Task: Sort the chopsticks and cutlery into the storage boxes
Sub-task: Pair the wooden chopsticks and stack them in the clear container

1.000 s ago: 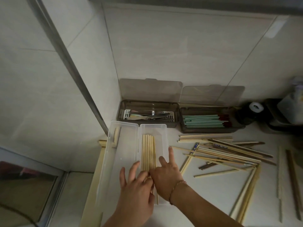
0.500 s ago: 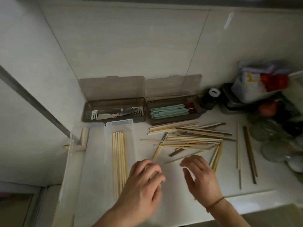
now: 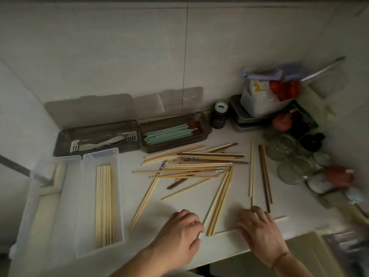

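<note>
A good many loose chopsticks [image 3: 191,166] lie in a tangled heap on the white counter [image 3: 179,198], so the sorting is only part done, I'd say. The clear box [image 3: 99,196] at the left holds a neat row of pale wooden chopsticks [image 3: 104,206] laid lengthwise; its lid [image 3: 46,196] lies open beside it. Behind, the grey box [image 3: 173,130] holds the mint-green chopsticks [image 3: 169,133], and the other grey box [image 3: 95,138] holds some cutlery [image 3: 103,143], though the light is too dim to tell which pieces. The left hand [image 3: 179,230] is curled at the near ends of a pale pair [image 3: 219,200], fingers drawn close together; whether it has pinched one I cannot tell. The right hand [image 3: 259,228] is spread flat on the counter, fingertips touching the ends of a pale stick [image 3: 251,170] and the dark brown pair [image 3: 264,176]. A second ago both hands were down in the clear box, squaring the wooden row; half a second ago they had come out and were hovering over the counter. The view has swung right too, showing jars [image 3: 287,162] and clutter by the wall.
</note>
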`<state>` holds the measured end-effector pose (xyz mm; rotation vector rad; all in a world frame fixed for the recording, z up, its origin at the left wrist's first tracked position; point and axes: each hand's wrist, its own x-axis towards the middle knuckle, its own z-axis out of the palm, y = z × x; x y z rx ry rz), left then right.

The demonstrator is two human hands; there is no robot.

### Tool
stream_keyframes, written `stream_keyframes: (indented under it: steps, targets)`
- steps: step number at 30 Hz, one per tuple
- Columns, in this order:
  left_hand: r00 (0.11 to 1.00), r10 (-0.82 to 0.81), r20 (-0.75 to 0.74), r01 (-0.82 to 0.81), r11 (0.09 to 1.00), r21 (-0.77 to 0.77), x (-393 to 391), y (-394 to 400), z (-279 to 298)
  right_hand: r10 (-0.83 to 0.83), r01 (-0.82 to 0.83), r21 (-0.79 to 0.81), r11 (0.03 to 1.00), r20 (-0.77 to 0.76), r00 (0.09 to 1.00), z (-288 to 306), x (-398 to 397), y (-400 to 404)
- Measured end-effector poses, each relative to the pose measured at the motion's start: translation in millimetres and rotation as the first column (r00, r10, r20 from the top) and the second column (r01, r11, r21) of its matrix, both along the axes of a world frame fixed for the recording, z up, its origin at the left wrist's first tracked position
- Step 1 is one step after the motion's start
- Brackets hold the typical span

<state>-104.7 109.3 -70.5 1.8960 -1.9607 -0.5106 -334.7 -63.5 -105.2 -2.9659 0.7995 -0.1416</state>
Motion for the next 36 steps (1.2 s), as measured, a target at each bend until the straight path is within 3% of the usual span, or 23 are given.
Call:
stream_keyframes:
  steps: [5,8,11,16,21,24,26,29,32,36]
  targets:
    - [0.999,0.018,0.042,-0.019,0.999,0.026,-18,-18,-1,0.049,-0.045,-0.082,0.996,0.041,0.998,-1,12,8]
    - [0.98,0.197,-0.037,-0.198,0.98,-0.032,-21,-19,6,0.076,-0.07,-0.043,0.997,0.179,0.981,21,35,17]
    - [0.879,0.393,-0.271,-0.411,0.912,-0.009,-5,-13,27,0.077,-0.095,0.041,0.995,0.319,0.945,47,64,22]
    - [0.733,0.574,-0.365,-0.625,0.78,-0.03,64,22,72,0.183,-0.265,0.147,0.953,0.42,0.889,71,109,37]
    - [0.563,0.676,-0.476,-0.788,0.612,-0.063,134,56,96,0.353,-0.529,0.335,0.78,0.462,0.814,91,159,79]
    - [0.431,0.707,-0.561,-0.869,0.492,-0.047,159,74,86,0.342,-0.571,0.456,0.683,0.491,0.801,99,195,112]
    - [0.41,0.761,-0.503,-0.895,0.442,-0.06,165,88,74,0.323,-0.541,0.427,0.724,0.483,0.814,102,220,129]
    - [0.524,0.827,-0.204,-0.85,0.492,-0.19,164,111,53,0.346,-0.467,0.321,0.824,0.369,0.863,102,257,145]
    - [0.623,0.78,0.052,-0.757,0.619,-0.209,157,124,35,0.442,-0.457,0.179,0.871,0.12,0.889,91,291,153]
    - [0.658,0.739,0.141,-0.73,0.673,-0.123,148,133,14,0.476,-0.493,-0.019,0.87,-0.228,0.849,79,322,159]
